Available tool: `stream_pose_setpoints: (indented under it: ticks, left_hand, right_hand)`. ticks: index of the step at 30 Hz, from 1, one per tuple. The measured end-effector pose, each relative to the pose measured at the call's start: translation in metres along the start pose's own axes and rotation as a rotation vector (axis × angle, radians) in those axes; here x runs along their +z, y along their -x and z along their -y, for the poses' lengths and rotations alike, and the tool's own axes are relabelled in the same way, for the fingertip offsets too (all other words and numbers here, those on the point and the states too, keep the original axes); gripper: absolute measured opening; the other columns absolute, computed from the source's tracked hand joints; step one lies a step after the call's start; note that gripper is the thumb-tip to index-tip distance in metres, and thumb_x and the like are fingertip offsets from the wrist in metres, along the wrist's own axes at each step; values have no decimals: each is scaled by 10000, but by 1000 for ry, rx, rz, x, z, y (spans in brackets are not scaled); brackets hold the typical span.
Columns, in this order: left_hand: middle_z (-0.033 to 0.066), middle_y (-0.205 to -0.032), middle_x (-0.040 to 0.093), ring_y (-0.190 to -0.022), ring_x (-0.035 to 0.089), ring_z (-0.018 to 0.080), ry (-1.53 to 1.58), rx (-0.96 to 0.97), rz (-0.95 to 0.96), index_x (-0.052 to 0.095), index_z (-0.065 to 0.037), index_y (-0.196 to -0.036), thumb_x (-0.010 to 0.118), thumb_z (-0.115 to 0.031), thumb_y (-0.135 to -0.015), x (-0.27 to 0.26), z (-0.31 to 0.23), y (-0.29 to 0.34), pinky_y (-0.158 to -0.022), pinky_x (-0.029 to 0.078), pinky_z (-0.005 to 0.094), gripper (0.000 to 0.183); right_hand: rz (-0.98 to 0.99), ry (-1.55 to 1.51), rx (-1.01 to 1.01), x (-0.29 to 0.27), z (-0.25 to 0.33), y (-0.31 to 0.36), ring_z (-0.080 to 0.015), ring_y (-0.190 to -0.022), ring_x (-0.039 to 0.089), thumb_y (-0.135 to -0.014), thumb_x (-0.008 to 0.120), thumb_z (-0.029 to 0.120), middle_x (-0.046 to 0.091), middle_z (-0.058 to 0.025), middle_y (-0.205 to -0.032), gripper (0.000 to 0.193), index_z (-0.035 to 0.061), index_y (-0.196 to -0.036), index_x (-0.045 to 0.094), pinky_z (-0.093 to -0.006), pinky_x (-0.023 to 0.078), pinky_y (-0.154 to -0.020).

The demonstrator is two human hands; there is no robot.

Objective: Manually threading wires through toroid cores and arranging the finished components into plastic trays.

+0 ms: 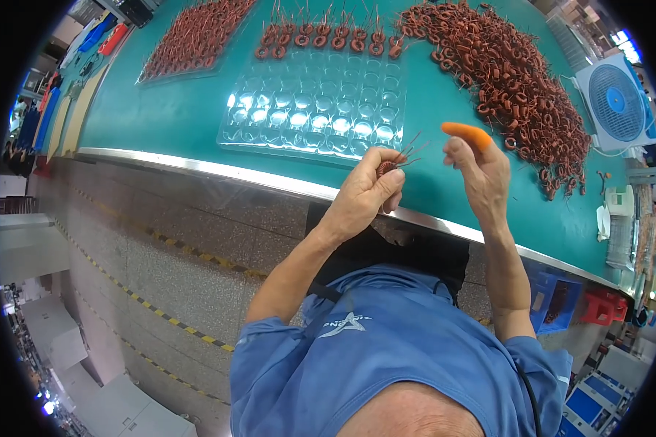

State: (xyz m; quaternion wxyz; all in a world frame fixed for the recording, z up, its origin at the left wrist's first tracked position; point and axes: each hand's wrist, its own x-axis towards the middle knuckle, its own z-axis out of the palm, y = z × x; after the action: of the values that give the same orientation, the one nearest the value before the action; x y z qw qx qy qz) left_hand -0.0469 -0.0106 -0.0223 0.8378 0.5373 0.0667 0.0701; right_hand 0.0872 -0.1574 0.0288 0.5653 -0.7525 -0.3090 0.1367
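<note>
My left hand [361, 191] is closed around a small copper-wound ring coil [386, 168], pinched between thumb and fingers above the table's front edge. Thin wire leads stick out of the coil toward the right. My right hand [487, 178] is raised a short way to the right of it, apart from the coil. An orange finger cot [466, 136] covers its index finger. Thumb and index finger stand apart with nothing visible between them; the other fingers are partly hidden. Beyond my left hand lies a clear plastic tray [310, 109] with round pockets; coils [338, 41] fill its far rows.
A large heap of coils [521, 91] covers the green table [168, 120] at right. Another tray of coils [197, 40] lies at far left. A blue and white fan [616, 100] stands at the right edge. Blue [555, 302] and red bins [603, 307] sit below the table, right.
</note>
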Motion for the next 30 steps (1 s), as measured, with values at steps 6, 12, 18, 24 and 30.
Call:
stream_pose_setpoints:
  ticks: [6, 12, 18, 24, 30]
  left_hand:
    - [26, -822, 520, -688, 522, 80, -108, 41, -38, 421, 4, -1191, 500, -142, -976, -1, 3, -4, -591, 438, 226, 272]
    - [125, -849, 592, -765, 608, 239, -442, 395, -269, 383, 18, -1276, 577, -82, -920, -16, -6, -7, -690, 499, 358, 418]
    - [97, -918, 596, -786, 592, 170, -666, 452, -539, 392, 9, -1300, 564, -45, -910, -48, -11, -10, -731, 487, 303, 429]
    - [88, -889, 581, -726, 566, 130, -593, 499, -522, 385, 11, -1284, 541, -27, -922, -55, -4, -8, -641, 466, 259, 396]
    - [80, -875, 585, -724, 567, 122, -623, 521, -474, 432, 4, -1256, 535, -14, -924, -53, -2, -17, -641, 467, 256, 348]
  right_hand:
    - [182, -97, -5, 26, 2, 2, -74, -712, 589, -880, 674, 89, 646, -26, -826, 244, 10, -1109, 642, -213, 489, -657]
    - [175, -110, -42, 41, 2, -22, -77, -670, 607, -883, 661, 69, 670, -41, -774, 171, 1, -1040, 659, -213, 486, -601]
    - [167, 167, -322, 79, 29, -133, -97, -648, 621, -899, 604, 180, 675, -63, -759, 227, 1, -1021, 671, -238, 481, -592]
    - [281, 223, -393, 155, 6, -214, -125, -631, 624, -884, 594, 186, 660, -74, -729, 237, 1, -1013, 667, -262, 489, -603]
    - [258, 344, -464, 164, -20, -241, -310, -717, 664, -861, 636, 247, 687, -165, -783, 306, -3, -1037, 650, -410, 507, -684]
